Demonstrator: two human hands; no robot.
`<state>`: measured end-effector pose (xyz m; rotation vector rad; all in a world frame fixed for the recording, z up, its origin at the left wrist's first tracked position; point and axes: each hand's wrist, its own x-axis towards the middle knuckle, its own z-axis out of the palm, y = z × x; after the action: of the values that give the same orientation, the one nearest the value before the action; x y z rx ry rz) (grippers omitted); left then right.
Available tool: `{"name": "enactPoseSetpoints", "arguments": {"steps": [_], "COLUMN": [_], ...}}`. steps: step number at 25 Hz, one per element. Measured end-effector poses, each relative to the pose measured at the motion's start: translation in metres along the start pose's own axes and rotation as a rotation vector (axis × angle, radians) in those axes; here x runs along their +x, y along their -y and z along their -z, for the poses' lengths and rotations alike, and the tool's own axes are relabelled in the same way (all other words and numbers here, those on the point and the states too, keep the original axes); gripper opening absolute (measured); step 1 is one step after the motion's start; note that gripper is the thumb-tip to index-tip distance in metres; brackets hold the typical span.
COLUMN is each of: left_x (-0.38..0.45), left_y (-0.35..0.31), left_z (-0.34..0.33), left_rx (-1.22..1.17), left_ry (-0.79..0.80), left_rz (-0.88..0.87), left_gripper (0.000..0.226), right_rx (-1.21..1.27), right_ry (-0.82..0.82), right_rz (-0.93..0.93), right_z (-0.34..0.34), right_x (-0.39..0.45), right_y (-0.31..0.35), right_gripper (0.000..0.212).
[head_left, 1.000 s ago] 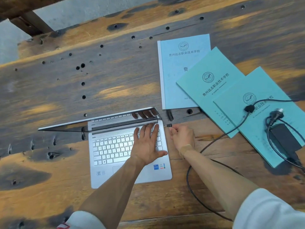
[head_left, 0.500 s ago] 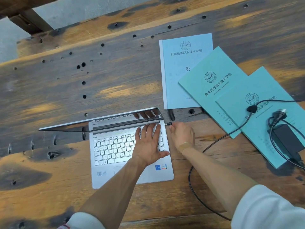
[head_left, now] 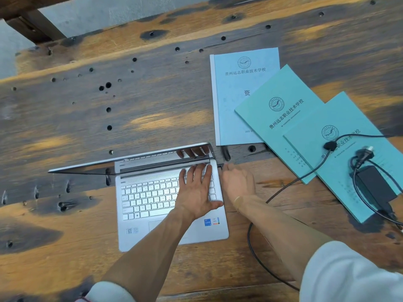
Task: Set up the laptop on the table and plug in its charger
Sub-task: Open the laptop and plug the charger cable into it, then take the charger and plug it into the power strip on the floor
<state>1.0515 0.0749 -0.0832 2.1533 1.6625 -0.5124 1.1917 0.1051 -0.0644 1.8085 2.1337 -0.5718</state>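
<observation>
We see the open laptop (head_left: 172,205) on the wooden counter (head_left: 87,118). Our left hand (head_left: 196,192) lies flat, fingers spread, on its keyboard; our right hand (head_left: 237,184) pinches the charger plug (head_left: 220,166) at the laptop's right edge.

Study or school workspace. A weathered plank worktop (head_left: 91,127) fills the frame; three school-crested booklets (head_left: 281,110) lie at the right, a laptop (head_left: 152,203) at lower centre.
</observation>
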Motion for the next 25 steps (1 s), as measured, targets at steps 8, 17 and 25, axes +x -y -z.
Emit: {"name": "enactPoseSetpoints", "arguments": {"steps": [8,17,25], "left_x": [0.002,-0.017,-0.058], "left_y": [-0.001,-0.017,-0.014], "left_z": [0.003,0.019,0.03], "left_rx": [0.022,0.052,-0.038], "left_ry": [0.001,0.158,0.025], "left_rz": [-0.018,0.058,-0.048], "left_gripper": [0.112,0.104,0.095], "right_rx": [-0.009,0.037,0.053], "right_ry": [0.001,0.151,-0.016], "right_rz": [0.106,0.106,-0.081], "right_z": [-0.004,0.007,0.023], "right_x": [0.002,-0.027,-0.095], "right_y": [-0.019,-0.033,-0.061], "right_gripper": [0.035,0.062,0.07]}}
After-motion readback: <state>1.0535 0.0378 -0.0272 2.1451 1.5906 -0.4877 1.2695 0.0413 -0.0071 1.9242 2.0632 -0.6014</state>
